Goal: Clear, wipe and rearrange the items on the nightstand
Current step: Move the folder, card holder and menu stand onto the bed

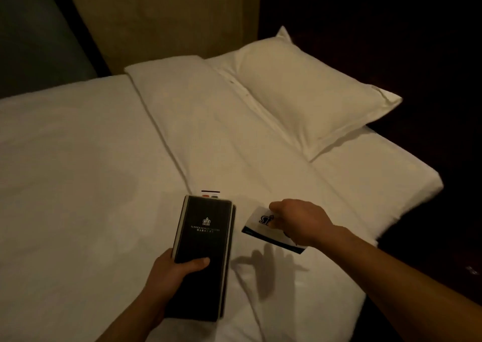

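**Head view: folder and card held over the bed**

Your left hand (180, 271) grips the near end of a dark folder (203, 247), thumb across its cover, low in the centre of the frame. The folder is long and flat, with a logo on its cover, and looks stiff; held at one end, the far end will likely want to dip, so a grip nearer the middle would steady it. At its far end a small white slip (210, 193) with coloured marks pokes out; you cannot tell whether it is tucked in the folder or lying on the sheet.

Your right hand (297, 221) is closed on a white card (271, 234) with a dark emblem and a teal edge, just right of the folder. The card sits under the hand, its left end showing past the knuckles. It looks thin, light and bendy, so pinch it by an edge rather than squeezing it flat.

Both items hover above the bed (91, 172), casting shadows on the sheet. The pillow (307, 98) lies well apart, upper right. The nightstand is not in view.
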{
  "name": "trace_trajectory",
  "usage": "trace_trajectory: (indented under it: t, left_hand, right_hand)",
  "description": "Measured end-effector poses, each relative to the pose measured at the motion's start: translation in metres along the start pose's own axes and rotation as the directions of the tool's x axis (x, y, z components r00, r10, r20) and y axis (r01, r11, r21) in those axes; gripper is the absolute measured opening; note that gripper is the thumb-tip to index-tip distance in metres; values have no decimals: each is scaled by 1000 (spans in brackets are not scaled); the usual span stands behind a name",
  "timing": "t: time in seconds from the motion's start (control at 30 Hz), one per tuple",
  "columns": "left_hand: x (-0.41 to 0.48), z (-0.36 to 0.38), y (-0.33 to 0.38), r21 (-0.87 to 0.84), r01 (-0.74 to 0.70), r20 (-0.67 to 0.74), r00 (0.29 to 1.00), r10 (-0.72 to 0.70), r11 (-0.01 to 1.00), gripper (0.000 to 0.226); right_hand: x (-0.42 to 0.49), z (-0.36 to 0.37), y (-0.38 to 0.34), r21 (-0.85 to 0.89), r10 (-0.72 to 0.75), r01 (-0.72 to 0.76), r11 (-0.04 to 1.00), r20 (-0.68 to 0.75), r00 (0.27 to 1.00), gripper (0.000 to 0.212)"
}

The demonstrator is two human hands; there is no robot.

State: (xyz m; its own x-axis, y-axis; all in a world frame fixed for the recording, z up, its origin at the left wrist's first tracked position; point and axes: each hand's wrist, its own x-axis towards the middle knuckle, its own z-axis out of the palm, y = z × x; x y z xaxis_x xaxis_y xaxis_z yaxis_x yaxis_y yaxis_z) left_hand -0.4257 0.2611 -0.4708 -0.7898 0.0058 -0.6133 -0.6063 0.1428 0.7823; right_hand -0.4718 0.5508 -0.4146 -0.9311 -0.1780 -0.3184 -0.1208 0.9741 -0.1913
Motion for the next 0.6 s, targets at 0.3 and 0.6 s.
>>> trace_trajectory:
  t: [0.3,0.6]
  left_hand:
    - [36,-163,-1,-197,25,-131,990,-52,980,58]
    - [83,-234,-5,-422,37,-228,963,-145,906,33]
  right_hand:
    - [119,-14,-158,-78,-123,127,989,50,991,17]
    - [201,-1,-237,-152,-192,206,967,105,976,23]
